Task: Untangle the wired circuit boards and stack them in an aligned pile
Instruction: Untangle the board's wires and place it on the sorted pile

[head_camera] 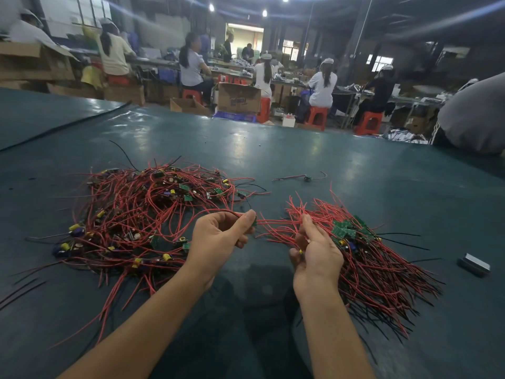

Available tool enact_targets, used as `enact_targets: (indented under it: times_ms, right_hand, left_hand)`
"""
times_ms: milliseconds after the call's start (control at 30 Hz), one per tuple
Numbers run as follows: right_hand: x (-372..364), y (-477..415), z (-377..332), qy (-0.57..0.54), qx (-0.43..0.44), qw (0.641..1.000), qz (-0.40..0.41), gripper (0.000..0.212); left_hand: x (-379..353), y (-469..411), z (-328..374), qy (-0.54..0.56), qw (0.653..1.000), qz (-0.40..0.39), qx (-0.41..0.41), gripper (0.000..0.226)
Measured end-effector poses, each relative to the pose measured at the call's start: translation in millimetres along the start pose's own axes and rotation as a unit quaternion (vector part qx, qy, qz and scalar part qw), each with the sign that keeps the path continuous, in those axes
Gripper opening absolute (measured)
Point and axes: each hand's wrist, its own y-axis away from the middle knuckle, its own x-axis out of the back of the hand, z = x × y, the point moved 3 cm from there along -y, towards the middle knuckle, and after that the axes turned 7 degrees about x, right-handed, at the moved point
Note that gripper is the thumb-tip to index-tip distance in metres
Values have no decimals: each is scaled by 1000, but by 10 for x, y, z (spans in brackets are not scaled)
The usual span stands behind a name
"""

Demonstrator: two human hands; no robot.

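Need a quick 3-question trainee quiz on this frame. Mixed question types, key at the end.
1. True or false: the heap of tangled boards lies left of the left hand.
2. The left hand pinches: A) a board B) a screwdriver C) nothing.
3. Fill in: the right hand grips red ____ next to the sorted pile.

Key: 1 true; 2 A; 3 wires.
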Motion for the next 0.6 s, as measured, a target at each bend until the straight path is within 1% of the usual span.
enact_targets:
  times_ms: [167,267,367,600]
  right_hand:
    - [-19,50,27,18,53,998,5,18]
    - [-6,52,15,11,65,998,0,10]
    - [8,37,-17,-23,53,998,-7,11]
    - [24,48,-67,-92,-2,996,-1,13]
  left_hand:
    - [17,-2,8,3,1000,9,0,32]
    - [32,-5,18,-6,1000,11,-5,33]
    - [27,7,32,-29,999,10,-21,33]
    - [32,8,67,-37,999,-2,-35,28]
